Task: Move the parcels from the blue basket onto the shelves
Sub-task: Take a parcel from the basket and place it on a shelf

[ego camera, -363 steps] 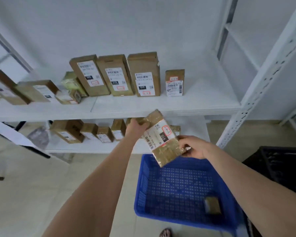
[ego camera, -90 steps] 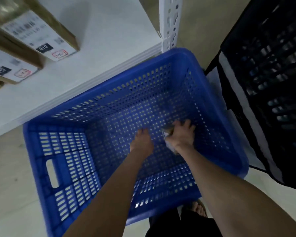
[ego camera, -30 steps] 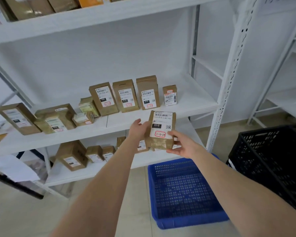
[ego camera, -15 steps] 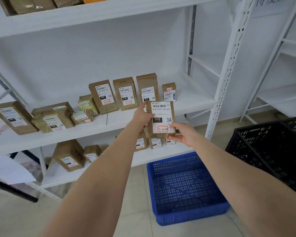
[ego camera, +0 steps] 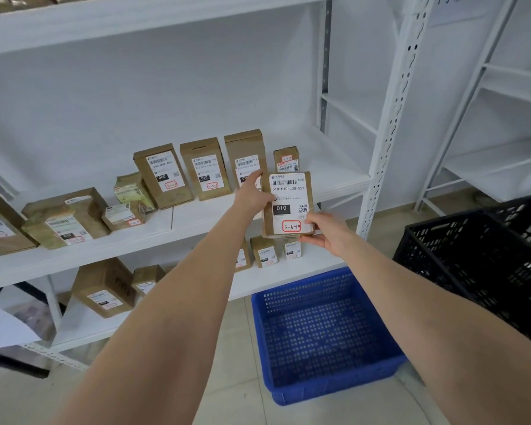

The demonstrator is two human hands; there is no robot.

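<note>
I hold a small brown parcel (ego camera: 288, 204) upright in both hands, its white label facing me with "010" and a red-boxed "3-3-19". My left hand (ego camera: 253, 194) grips its upper left edge. My right hand (ego camera: 327, 231) supports its lower right corner. The parcel hangs in front of the middle shelf (ego camera: 196, 222), just before the small box (ego camera: 285, 161) at the right end of a row of standing parcels. The blue basket (ego camera: 322, 335) sits on the floor below, and no parcels show inside it.
Several brown parcels stand or lie along the middle shelf and the lower shelf (ego camera: 258, 277). A white upright post (ego camera: 390, 118) bounds the shelf on the right. A black crate (ego camera: 485, 259) stands right of the basket. Bare shelf surface lies right of the small box.
Both hands have lifted the parcel up and forward, from level with the lower shelf to the front of the middle shelf. Before that, they picked it out of the blue basket.
</note>
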